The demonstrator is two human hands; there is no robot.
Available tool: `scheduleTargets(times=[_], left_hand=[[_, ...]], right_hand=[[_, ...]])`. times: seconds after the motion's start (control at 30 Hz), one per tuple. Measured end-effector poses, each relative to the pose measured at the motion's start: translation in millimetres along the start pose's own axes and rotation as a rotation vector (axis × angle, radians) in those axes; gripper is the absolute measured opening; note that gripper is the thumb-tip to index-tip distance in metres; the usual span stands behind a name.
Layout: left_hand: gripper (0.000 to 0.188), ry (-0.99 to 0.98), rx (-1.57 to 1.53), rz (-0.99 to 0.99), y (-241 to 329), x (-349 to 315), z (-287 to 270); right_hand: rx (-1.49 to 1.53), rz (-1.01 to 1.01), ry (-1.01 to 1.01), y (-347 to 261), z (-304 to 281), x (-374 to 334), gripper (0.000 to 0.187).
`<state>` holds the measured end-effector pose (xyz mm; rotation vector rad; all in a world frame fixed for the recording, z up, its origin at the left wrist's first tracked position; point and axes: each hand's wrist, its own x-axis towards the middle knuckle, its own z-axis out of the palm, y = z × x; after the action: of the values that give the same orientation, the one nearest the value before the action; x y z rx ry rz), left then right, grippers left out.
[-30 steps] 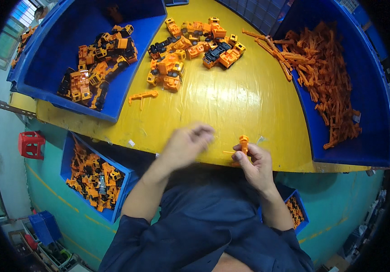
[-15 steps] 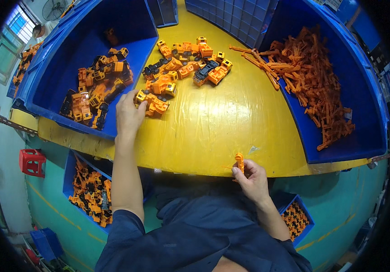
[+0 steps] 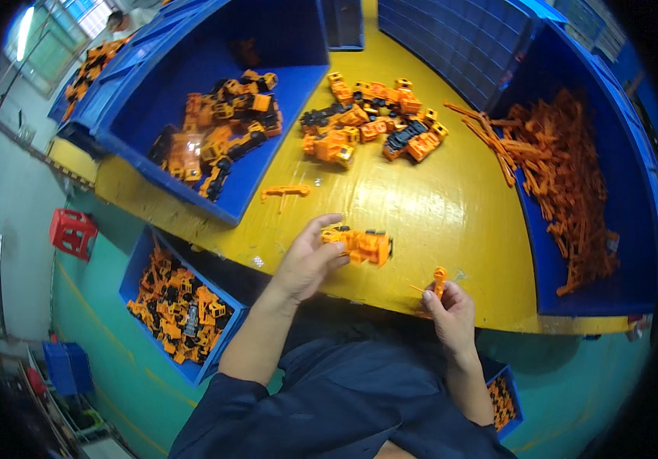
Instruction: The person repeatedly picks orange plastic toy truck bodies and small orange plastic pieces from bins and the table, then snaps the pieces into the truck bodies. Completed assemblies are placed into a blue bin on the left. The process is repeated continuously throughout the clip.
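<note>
Brought back toward the near edge since the earlier frame, pinching a yellow-and-orange toy truck (image 3: 371, 249) between thumb and fingers of the left hand (image 3: 308, 264). Kept pinched too, between thumb and fingers of the right hand (image 3: 454, 312): an orange boom piece (image 3: 440, 281), just right of the truck. Now puts one truck and one boom before the body together, near each other but apart. Also uncovers a loose orange boom (image 3: 289, 190) on the yellow table (image 3: 413, 187), farther left. Leaves other trucks heaped (image 3: 375, 115) farther out, between a left blue bin (image 3: 302, 88) holding trucks and a right blue bin (image 3: 635, 252) holding booms.
</note>
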<state>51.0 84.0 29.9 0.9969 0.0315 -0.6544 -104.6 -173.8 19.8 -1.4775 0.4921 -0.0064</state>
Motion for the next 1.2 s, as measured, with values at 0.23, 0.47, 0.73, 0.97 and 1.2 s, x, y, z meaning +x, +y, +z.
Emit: scheduleTargets(times=[0.23, 0.47, 0.73, 0.97, 1.2], left_hand=[[0.056, -0.224, 0.287, 0.001, 41.3, -11.7, 10.8], [0.062, -0.280, -0.277, -0.106, -35.1, 14.8, 31.9], [0.046, -0.173, -0.262, -0.051, -52.1, 9.8, 55.7], [0.046, -0.209, -0.330, -0.007, -58.2, 9.1, 55.1], [0.045, -0.184, -0.181, 0.038, -57.2, 4.5, 62.7]], right_hand=[[0.016, -0.091, 0.068, -15.0, -2.9, 7.7, 0.010], [-0.007, -0.112, 0.075, -17.5, 1.7, 2.6, 0.013], [-0.451, -0.586, 0.099, -53.3, 25.0, 6.4, 0.020], [-0.516, -0.764, 0.061, -55.0, 33.5, 16.2, 0.029], [-0.882, -1.064, -0.044, -57.9, 33.0, 21.7, 0.031]])
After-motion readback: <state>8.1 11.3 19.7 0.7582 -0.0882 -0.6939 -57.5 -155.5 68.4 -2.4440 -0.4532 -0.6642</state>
